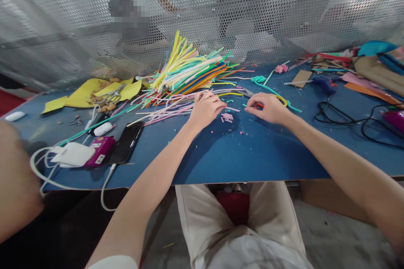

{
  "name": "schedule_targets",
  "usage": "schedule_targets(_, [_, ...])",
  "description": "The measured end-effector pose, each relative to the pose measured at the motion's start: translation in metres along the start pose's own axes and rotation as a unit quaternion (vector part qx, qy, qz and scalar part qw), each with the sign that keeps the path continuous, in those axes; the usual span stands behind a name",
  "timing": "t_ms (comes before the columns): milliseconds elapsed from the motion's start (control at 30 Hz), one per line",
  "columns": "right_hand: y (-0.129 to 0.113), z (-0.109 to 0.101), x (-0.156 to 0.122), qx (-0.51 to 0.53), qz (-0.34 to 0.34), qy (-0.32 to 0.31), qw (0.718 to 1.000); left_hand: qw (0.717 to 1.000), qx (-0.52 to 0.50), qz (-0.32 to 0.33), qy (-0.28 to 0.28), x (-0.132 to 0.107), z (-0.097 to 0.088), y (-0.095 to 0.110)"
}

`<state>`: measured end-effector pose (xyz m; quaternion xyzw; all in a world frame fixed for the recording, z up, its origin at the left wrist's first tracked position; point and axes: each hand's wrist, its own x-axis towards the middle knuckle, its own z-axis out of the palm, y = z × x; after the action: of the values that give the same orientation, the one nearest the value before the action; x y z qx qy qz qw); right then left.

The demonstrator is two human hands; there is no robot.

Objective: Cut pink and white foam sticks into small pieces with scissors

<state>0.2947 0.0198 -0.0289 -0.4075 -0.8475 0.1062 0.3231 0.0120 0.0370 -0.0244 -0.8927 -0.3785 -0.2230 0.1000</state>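
Note:
My left hand (208, 108) is closed over the blue table, its fingertips pinching a pale pink pipe cleaner (232, 109) whose end points right. Just to the right, my right hand (267, 107) is curled round something red-handled, which looks like scissors (259, 104); the fingers hide most of it. A grey blade shape shows beyond that hand. Below and between the hands lies a small pile of cut pink pieces (227, 116), with teal bits scattered about. Several lilac and pink pipe cleaners (170, 111) lie under and left of my left hand.
A large bundle of coloured pipe cleaners (189, 71) lies behind. At left are a phone (128, 143), a purple power strip (100, 151) and white cables. Yellow sheets (78, 94) lie farther back. On the right are a glue gun (325, 85) and black cord. Perforated metal (252, 0) rises behind.

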Motion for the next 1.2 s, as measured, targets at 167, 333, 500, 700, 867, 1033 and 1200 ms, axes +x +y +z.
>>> schedule_targets(167, [-0.001, -0.002, -0.001, 0.005, 0.043, 0.009, 0.999, 1.000, -0.002, -0.010, -0.002, 0.000, 0.002, -0.004])
schedule_targets(333, [0.002, -0.001, -0.001, 0.014, 0.051, 0.011, 0.999, 0.999, -0.013, -0.015, 0.050, 0.000, -0.001, 0.001])
schedule_targets(500, [0.000, 0.003, 0.001, -0.002, 0.022, -0.007, 1.000, 0.997, -0.017, -0.015, 0.070, 0.001, -0.005, 0.008])
schedule_targets(700, [-0.004, 0.011, 0.003, -0.063, 0.057, -0.022, 0.996, 0.994, -0.031, -0.042, 0.093, 0.001, -0.009, 0.013])
schedule_targets(867, [0.007, 0.007, 0.001, -0.090, 0.166, 0.019, 0.982, 0.989, -0.031, -0.071, 0.125, 0.001, -0.010, 0.011])
schedule_targets(1033, [0.017, -0.004, 0.001, -0.076, 0.153, 0.165, 0.971, 0.988, -0.041, -0.075, 0.129, 0.001, -0.008, 0.011])
schedule_targets(1200, [0.004, -0.007, 0.003, -0.035, 0.085, 0.180, 0.979, 0.991, -0.029, -0.050, 0.117, 0.001, -0.008, 0.015])
